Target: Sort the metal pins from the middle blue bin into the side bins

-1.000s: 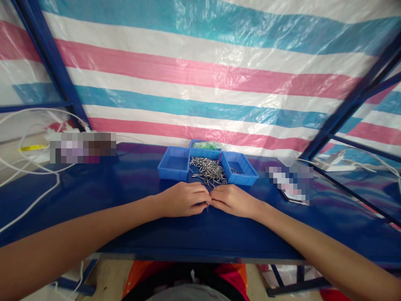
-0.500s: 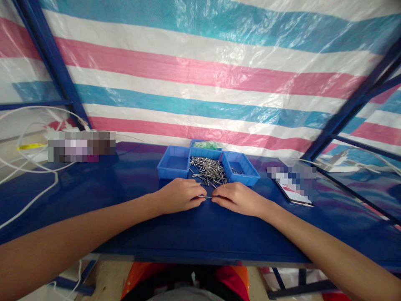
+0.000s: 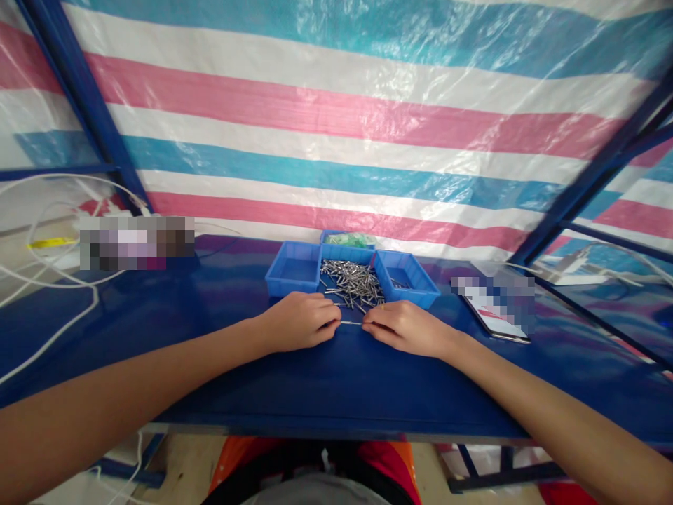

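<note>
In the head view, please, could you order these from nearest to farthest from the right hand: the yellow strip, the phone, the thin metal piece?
From the right hand:
1. Thin metal piece: between it and the left hand.
2. Phone: on the table, to the right.
3. Yellow strip: far left.

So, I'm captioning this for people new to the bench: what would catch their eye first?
Probably the glossy sheet striped in pink, white and blue, which fills the background behind the blue table. Next, perhaps, the heap of metal pieces near the middle, between the left bin and the right bin. Just nearer the viewer, the left hand and right hand grip a thin rod that spans the gap between them.
</note>
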Demonstrator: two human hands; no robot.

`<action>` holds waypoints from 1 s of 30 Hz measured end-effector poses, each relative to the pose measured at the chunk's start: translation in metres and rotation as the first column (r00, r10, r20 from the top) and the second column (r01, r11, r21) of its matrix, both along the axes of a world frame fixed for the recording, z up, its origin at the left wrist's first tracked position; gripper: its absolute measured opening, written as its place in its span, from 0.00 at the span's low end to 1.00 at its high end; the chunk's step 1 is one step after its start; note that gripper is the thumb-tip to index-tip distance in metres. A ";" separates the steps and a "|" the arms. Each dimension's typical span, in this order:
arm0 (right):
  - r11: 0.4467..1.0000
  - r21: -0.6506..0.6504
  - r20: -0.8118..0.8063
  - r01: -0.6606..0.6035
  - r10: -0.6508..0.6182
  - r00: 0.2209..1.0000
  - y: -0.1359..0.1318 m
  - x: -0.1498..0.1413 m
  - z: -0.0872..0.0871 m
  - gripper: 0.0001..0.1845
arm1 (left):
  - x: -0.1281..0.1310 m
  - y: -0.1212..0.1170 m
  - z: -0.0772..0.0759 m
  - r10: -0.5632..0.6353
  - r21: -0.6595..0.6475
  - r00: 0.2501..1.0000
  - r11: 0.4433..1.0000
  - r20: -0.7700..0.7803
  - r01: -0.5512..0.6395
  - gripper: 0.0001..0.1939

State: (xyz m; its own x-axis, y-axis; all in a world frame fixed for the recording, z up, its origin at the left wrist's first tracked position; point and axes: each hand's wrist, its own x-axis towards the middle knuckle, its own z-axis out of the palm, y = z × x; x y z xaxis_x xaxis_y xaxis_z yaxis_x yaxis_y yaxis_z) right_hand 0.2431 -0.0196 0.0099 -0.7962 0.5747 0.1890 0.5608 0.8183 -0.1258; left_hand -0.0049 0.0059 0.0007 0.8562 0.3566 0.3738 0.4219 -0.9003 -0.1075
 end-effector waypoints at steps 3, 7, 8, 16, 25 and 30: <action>1.000 -0.001 -0.009 -0.009 0.009 1.000 -0.001 -0.001 0.000 0.13 | 0.000 0.000 0.000 0.004 -0.001 1.000 1.000 0.012 -0.004 0.07; 1.000 -0.002 -0.016 -0.009 0.009 1.000 -0.002 0.000 0.000 0.13 | 0.000 0.000 -0.001 -0.043 0.049 0.999 0.998 -0.027 0.045 0.09; 1.000 0.000 -0.017 -0.008 0.008 1.000 -0.002 0.000 0.000 0.13 | 0.000 0.001 -0.001 -0.058 0.064 0.998 0.996 -0.036 0.060 0.09; 1.000 -0.008 -0.027 -0.010 0.010 1.000 -0.002 -0.001 0.002 0.13 | 0.001 -0.001 0.001 -0.075 0.086 0.997 0.993 -0.009 0.076 0.11; 0.998 -0.051 -0.038 -0.022 0.020 0.999 -0.004 -0.004 0.002 0.12 | 0.004 -0.007 0.006 -0.116 0.073 0.986 0.991 0.118 0.108 0.12; 0.997 -0.064 -0.045 -0.036 0.033 0.998 -0.006 -0.008 0.003 0.12 | 0.006 -0.009 0.005 -0.208 0.090 0.968 0.976 0.144 0.196 0.13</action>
State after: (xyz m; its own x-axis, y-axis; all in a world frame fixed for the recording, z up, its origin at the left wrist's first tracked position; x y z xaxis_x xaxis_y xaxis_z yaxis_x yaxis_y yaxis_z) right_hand 0.2349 -0.0254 0.0126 -0.8077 0.5590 0.1877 0.5250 0.8266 -0.2027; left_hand 0.0013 -0.0035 0.0058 0.8390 0.1486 0.5235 0.2488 -0.9603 -0.1260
